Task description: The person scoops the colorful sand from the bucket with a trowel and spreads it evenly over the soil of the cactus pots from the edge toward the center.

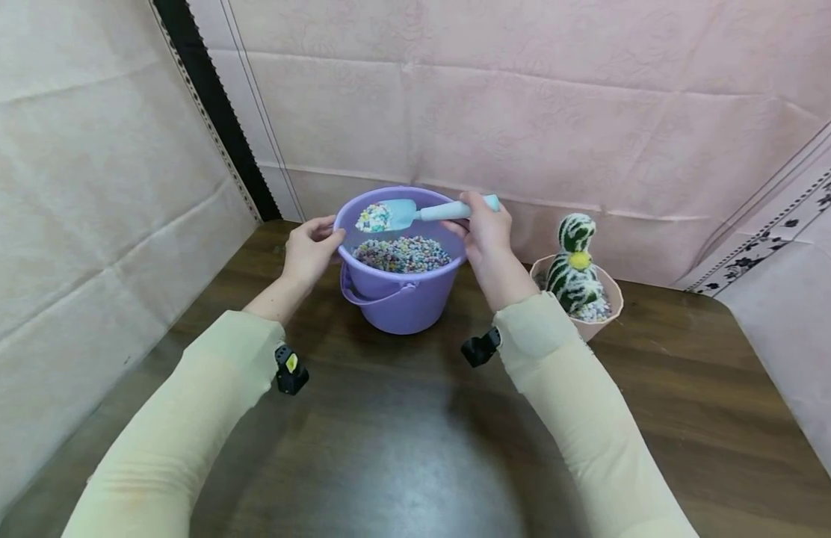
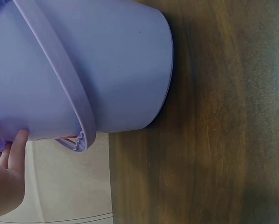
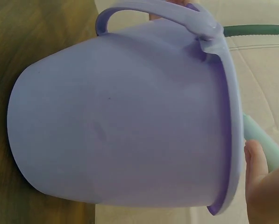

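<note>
I had my left grip (image 1: 309, 250) at the left side of the purple bucket (image 1: 402, 306), pinching its rim. In the left wrist view, the fingers (image 2: 17, 151) touched the outside of the bucket just under the rim. My right grip (image 1: 486, 228) was curled round the handle of the blue scoop (image 1: 403, 214), near its end. The scoop lay across the top of the bucket, with its blade over the opening and pointing left. A little heap of pale beads (image 1: 374, 217) sat on the blade. Lots more small beads in many colours (image 1: 402, 255) lay down in the bucket, under the scoop. From the right wrist I saw only part of the scoop's handle past the rim; the bucket hid the rest

The bucket stood upright on the brown worktop (image 1: 388, 448), near the back. Its carry loop (image 2: 62, 70) hung down on the front left. To the right, near my right sleeve (image 1: 577, 388), was a pale pink pot (image 1: 613, 299). It held a fuzzy green and white cactus (image 1: 572, 280) with a yellow flower (image 1: 580, 260), and small pale bits lay round it. Behind it all hung a pinkish cloth (image 1: 523, 112)
</note>
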